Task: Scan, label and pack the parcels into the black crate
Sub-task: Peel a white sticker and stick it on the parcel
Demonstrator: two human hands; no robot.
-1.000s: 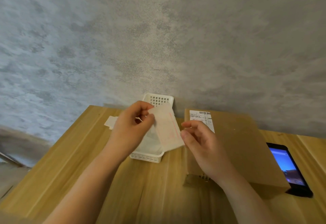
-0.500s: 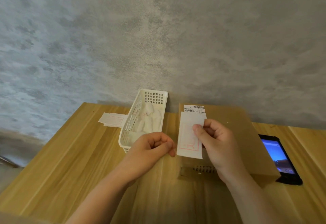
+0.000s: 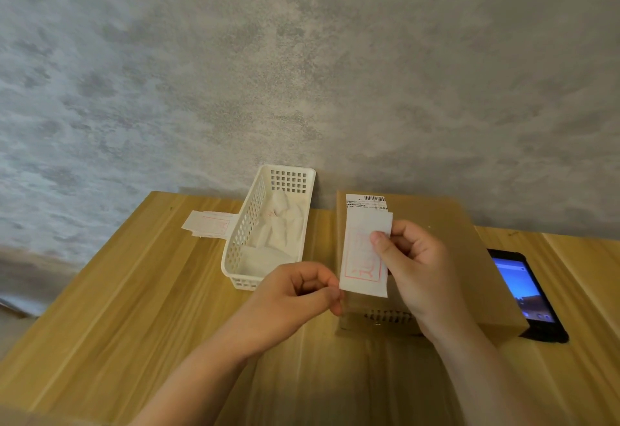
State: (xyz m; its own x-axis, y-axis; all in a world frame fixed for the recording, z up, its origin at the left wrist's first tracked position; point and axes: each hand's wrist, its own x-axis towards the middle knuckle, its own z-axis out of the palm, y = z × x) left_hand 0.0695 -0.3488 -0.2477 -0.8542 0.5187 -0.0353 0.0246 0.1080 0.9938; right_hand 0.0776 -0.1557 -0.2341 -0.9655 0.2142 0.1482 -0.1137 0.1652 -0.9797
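Both hands on red-printed label (image 3: 365, 258), held over cardboard parcel (image 3: 432, 258): right hand (image 3: 414, 264) pinches its upper edge; left hand (image 3: 295, 294) fingers curled, apparently pinching lower corner.

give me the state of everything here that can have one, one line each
white label with red print: held upright over the box, pinched by both hands
right hand: pinching the label's right side
left hand: pinching the label's lower left corner
brown cardboard box: closed, flat on the table, barcode sticker on top
white perforated plastic basket: holds crumpled white papers
black phone: screen lit
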